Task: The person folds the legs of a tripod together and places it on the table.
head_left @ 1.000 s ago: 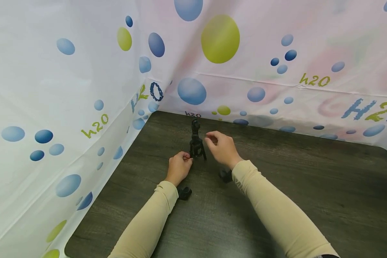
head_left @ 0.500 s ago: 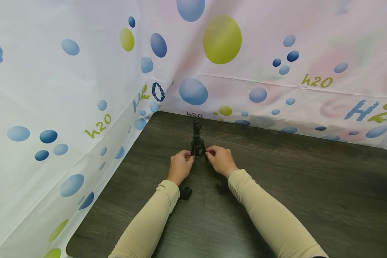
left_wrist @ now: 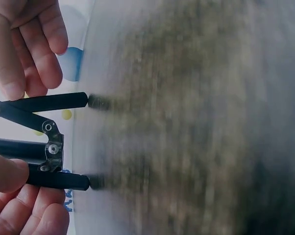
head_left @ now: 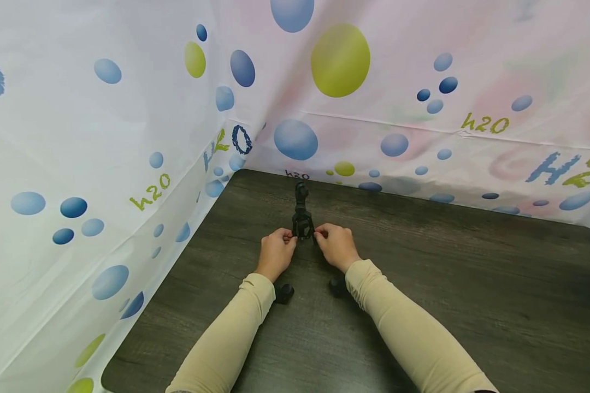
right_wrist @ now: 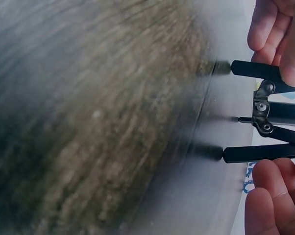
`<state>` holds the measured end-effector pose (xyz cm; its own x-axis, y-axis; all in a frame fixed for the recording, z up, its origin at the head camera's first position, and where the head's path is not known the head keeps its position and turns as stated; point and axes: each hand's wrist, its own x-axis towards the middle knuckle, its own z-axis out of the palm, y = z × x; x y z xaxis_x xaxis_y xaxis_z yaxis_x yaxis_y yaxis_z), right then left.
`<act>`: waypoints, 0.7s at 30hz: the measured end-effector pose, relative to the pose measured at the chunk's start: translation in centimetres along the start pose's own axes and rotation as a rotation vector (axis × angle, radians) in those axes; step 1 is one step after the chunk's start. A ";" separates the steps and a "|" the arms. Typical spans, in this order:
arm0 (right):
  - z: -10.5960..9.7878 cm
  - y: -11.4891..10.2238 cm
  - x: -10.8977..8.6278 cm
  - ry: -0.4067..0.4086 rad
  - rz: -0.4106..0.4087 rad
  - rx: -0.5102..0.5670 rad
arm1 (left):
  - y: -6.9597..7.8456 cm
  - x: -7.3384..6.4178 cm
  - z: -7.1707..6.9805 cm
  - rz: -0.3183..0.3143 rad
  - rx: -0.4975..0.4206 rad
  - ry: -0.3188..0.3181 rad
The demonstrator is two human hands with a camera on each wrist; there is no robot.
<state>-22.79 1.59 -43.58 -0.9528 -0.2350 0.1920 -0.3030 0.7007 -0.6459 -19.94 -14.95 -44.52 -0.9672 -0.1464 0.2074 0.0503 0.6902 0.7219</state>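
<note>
A small black tripod [head_left: 302,221] stands upright between my hands near the back of the dark table, a rounded black part at its top. My left hand [head_left: 277,254] pinches one leg [left_wrist: 59,180] between thumb and fingers. On the opposite leg [left_wrist: 54,102], my right hand [head_left: 338,245] has its thumb and fingertips, other fingers curled. Both legs are spread a little apart, joined through a metal hinge bracket [right_wrist: 261,106] on the central tube [left_wrist: 17,150]. Dark rubber-like feet show blurred at the leg ends. The tripod's top is outside both wrist views.
The dark wood-grain table [head_left: 447,284] runs to both sides and towards me. A white sheet [head_left: 373,71] with blue and green dots hangs along its back and left edges. Beneath the wrists sit black blocks, one left [head_left: 284,293] and one right [head_left: 337,285].
My right hand has come down and in from beside the tripod's upper part to its right leg. The left hand has stayed at the left leg.
</note>
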 end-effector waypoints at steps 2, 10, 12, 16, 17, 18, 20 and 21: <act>0.0 0.0 0.0 0.004 -0.002 -0.001 | 0.0 0.0 0.0 -0.001 0.002 0.000; 0.1 0.0 0.0 -0.008 0.010 -0.003 | -0.2 0.1 0.2 0.008 0.002 0.006; 0.1 -0.1 0.0 -0.006 0.008 -0.002 | -0.2 0.1 0.2 0.009 0.001 0.006; 0.1 -0.1 0.0 -0.007 0.013 0.004 | -0.1 0.1 0.1 0.010 -0.006 0.005; 0.1 -0.1 0.0 -0.008 0.016 0.007 | -0.1 0.0 0.1 0.010 -0.008 0.005; 0.2 -0.1 0.0 -0.010 0.020 0.009 | -0.1 0.0 0.1 0.010 -0.009 0.004; 0.2 -0.1 0.1 -0.015 0.027 0.010 | -0.1 0.0 0.1 0.009 -0.010 0.005; 0.2 0.0 0.1 -0.016 0.029 0.009 | -0.1 0.0 0.1 0.010 -0.010 0.005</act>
<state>-22.84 1.40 -43.69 -0.9608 -0.2255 0.1615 -0.2751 0.7014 -0.6575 -20.01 -14.93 -44.63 -0.9654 -0.1435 0.2178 0.0620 0.6847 0.7261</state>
